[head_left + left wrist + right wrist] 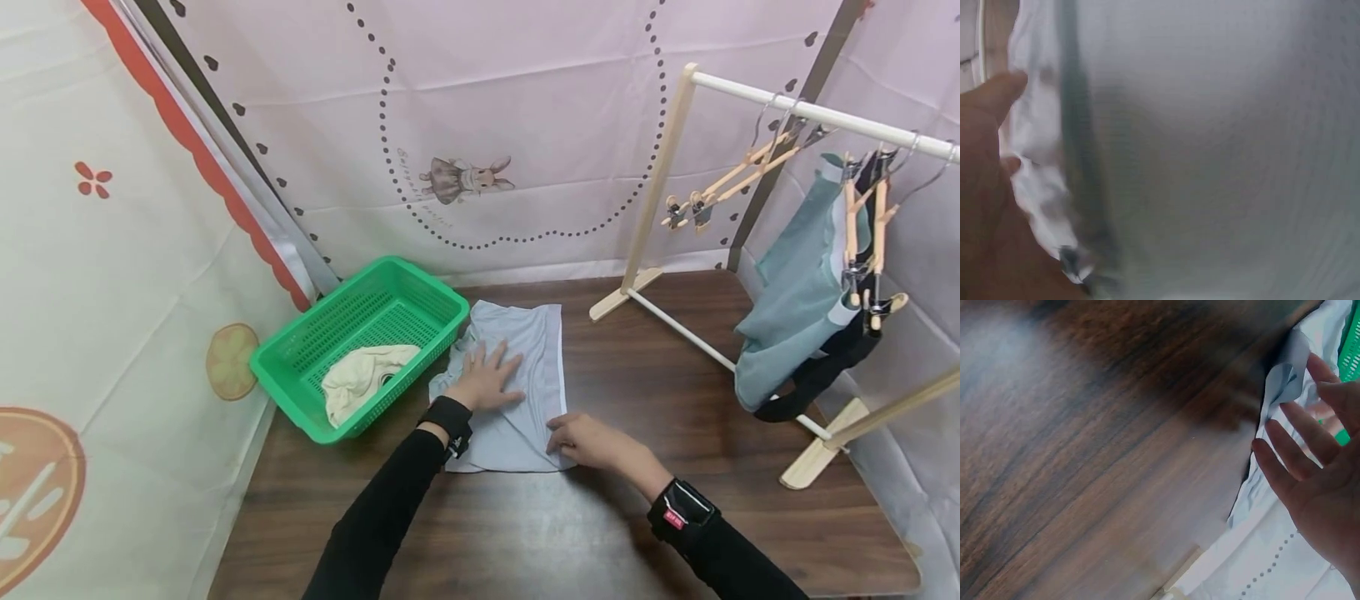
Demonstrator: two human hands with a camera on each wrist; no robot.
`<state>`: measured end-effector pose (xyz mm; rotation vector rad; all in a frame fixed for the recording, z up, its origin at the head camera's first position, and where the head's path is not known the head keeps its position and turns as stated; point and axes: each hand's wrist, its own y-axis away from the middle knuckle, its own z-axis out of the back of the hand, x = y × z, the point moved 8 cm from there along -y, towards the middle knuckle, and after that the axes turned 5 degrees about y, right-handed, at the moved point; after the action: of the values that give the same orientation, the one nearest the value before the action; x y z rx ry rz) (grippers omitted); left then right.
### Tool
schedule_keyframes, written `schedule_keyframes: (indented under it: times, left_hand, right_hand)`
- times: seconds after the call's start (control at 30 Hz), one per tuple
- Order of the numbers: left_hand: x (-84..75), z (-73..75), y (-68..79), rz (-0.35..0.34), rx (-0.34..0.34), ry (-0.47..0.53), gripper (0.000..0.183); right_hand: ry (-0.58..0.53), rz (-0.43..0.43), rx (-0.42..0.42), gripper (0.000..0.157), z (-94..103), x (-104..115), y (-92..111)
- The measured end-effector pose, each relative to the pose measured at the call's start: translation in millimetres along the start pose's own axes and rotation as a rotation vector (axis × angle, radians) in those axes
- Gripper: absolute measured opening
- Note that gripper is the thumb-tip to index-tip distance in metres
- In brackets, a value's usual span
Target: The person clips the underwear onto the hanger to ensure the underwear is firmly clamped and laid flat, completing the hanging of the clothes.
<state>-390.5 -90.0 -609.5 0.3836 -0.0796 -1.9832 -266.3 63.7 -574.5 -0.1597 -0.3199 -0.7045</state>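
A light grey-blue garment [517, 367] lies flat on the table, with a white band [561, 358] down its right side. My left hand [483, 383] rests on it, fingers spread. In the left wrist view the pale cloth [1210, 150] fills most of the picture, blurred, beside part of the left hand [988, 187]. At the garment's lower right corner, my right hand [588, 440] touches the edge with its fingertips. The right wrist view shows the right hand [1322, 462] with loosely bent fingers against a turned-up bit of cloth [1291, 369].
Left of the garment stands a green basket [281, 367] holding a cream cloth [367, 375]. A wooden rack [660, 167] at right carries bare clip hangers [738, 179], a blue-green garment [795, 308] and a black one [832, 358]. Printed fabric walls [540, 125] enclose the table [525, 542].
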Motion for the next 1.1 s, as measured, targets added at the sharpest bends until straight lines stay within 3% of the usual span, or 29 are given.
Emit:
schedule_keyframes:
  times: [0.03,0.13,0.27,0.5,0.6,0.7,0.8,0.97,1.03,1.1]
  left_hand:
    - [1.4,-3.0,-0.1,-0.003,0.015,0.042,0.086]
    - [16.7,-7.7,-0.1,0.087,0.032,0.091,0.09]
    - [24.1,-6.0,2.6,0.152,-0.002,0.039,0.091]
    - [-5.9,-17.4,4.3,-0.006,0.02,0.003,0.097]
    - [-4.0,-21.4,3.8,0.01,0.028,-0.032,0.096]
    - [-3.4,-17.1,4.4,0.016,-0.007,-0.069,0.098]
    - [-16.7,-16.4,10.8,-0.048,-0.023,-0.057,0.102]
    - [-38.0,-38.3,32.6,-0.143,0.042,-0.079,0.108]
    - [-40.3,-42.4,39.3,-0.141,0.05,-0.078,0.107]
    - [-42.1,-37.7,43.6,-0.134,0.031,-0.051,0.106]
  right_hand:
    - [-0.001,-0.001,0.004,0.021,0.5,-1.2,1.0]
    - [-0.002,-0.009,-0.008,0.023,0.7,-2.5,1.4]
    - [-0.023,0.005,-0.035,0.023,2.9,0.3,-3.8]
    - [-0.017,0.006,-0.024,0.021,3.6,0.2,-6.1]
    - [-0.031,-0.017,-0.014,0.021,4.8,-3.1,-3.7]
    - [-0.07,-0.025,-0.011,0.022,6.7,-5.5,0.7]
    - [-0.108,-0.056,-0.039,0.022,8.0,-11.1,14.8]
    - [-0.119,-0.149,-0.191,0.02,15.8,-28.5,62.2]
    - [-0.12,-0.243,-0.244,0.02,22.2,-41.0,86.2]
    - [-0.123,-0.367,-0.28,0.02,30.2,-55.4,111.1]
